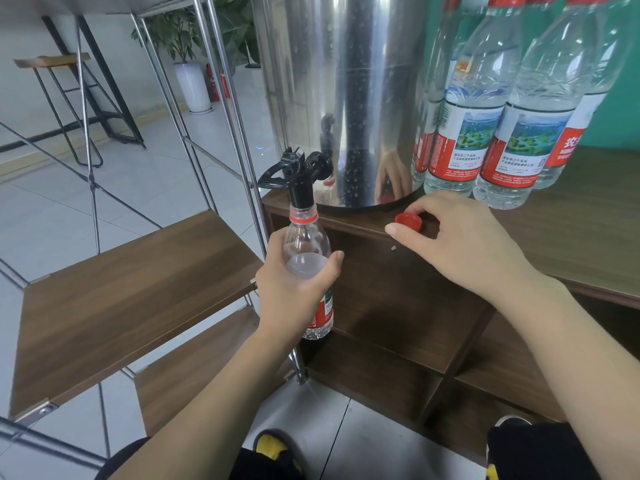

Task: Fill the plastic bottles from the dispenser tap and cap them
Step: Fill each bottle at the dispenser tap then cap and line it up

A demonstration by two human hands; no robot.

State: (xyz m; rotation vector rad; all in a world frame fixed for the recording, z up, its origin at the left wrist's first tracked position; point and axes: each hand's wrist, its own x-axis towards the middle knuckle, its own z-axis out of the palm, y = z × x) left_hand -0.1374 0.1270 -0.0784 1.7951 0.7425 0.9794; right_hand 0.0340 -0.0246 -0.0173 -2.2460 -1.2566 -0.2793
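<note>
My left hand (pixel 294 282) grips a clear plastic bottle (pixel 306 251) with a red neck ring and a red label, holding it upright with its open mouth right under the black tap (pixel 300 178) of the steel dispenser (pixel 346 91). Water stands up to about the bottle's shoulder. My right hand (pixel 453 237) rests on the front edge of the wooden cabinet top (pixel 588 230), fingertips closed around a red cap (pixel 408 221) that sits on that edge.
Several capped bottles (pixel 464 133) with red labels stand right of the dispenser on the cabinet. A metal-framed rack with wooden shelves (pixel 131 296) stands at the left, close to the bottle. Open cabinet compartments lie below my right arm.
</note>
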